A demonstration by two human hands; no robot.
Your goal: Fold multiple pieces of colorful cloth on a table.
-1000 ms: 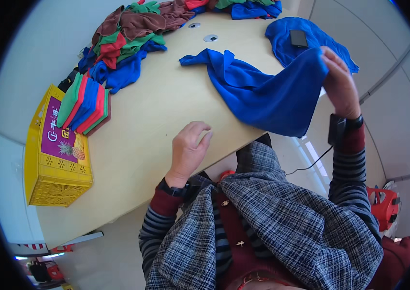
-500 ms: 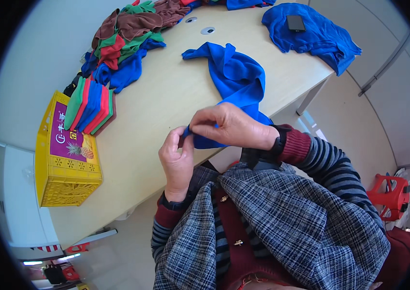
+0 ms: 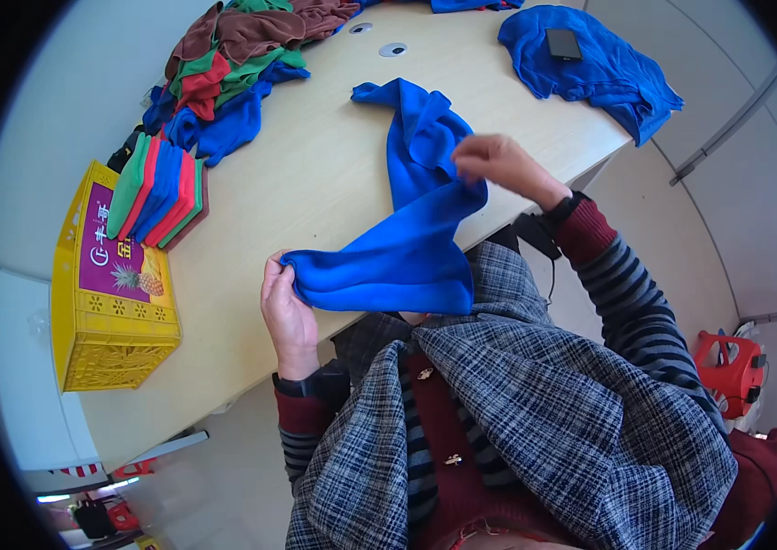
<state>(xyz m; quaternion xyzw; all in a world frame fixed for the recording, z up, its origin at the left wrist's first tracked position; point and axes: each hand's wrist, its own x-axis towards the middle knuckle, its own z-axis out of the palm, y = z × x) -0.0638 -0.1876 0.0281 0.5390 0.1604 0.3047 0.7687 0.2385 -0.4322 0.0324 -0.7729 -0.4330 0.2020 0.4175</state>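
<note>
A long blue cloth (image 3: 379, 266) stretches across the table's near edge, its far end lying crumpled on the tabletop. At its left corner my left hand (image 3: 285, 307) is closed, pinching the fabric between thumb and fingers. My right hand (image 3: 505, 167) is farther right and higher, its fingers curled together at the cloth's upper edge. The fingertips there are slightly blurred. Between the hands the cloth spreads out, and its near side hangs over the table edge by my lap.
Left stands a yellow crate (image 3: 123, 344) with folded cloths (image 3: 161, 192) in several colours beside it. A heap of brown, green, red and blue cloths (image 3: 251, 46) lies at the far left. A black phone (image 3: 563, 44) rests on blue fabric (image 3: 604, 87) at the far right. A red stool (image 3: 729, 371) stands right.
My right hand has moved away to the right and up from my left hand. My left hand has shifted left and down with the cloth corner, and the cloth is now spread between them.
</note>
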